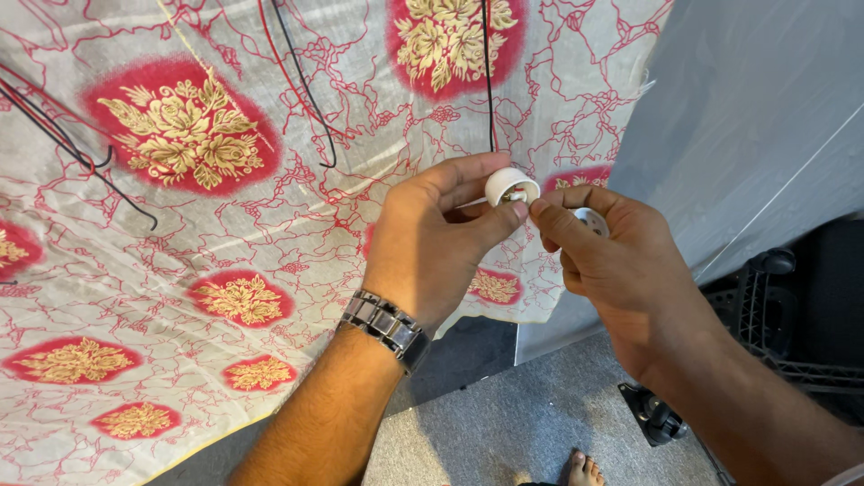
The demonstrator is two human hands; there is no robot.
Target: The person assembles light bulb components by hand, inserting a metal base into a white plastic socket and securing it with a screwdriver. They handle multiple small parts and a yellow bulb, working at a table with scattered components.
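Observation:
My left hand (pixel 430 241), with a metal watch on the wrist, pinches a small white round fitting (pixel 509 186) between thumb and fingers; metal parts show inside its open end. A black wire (pixel 489 81) runs up from the fitting over the cloth. My right hand (pixel 614 261) is close beside it, fingertips touching the fitting's rim, and it cups a second white round piece (pixel 592 220) against the palm. Both hands hover above the edge of a patterned cloth.
A white cloth (pixel 207 261) with red patches and gold flowers covers the surface at left, with black and red wires (pixel 301 85) lying on it. A grey panel (pixel 765 117) is at right. Below are grey floor, a black chair base (pixel 657 416) and a bare foot (pixel 585 470).

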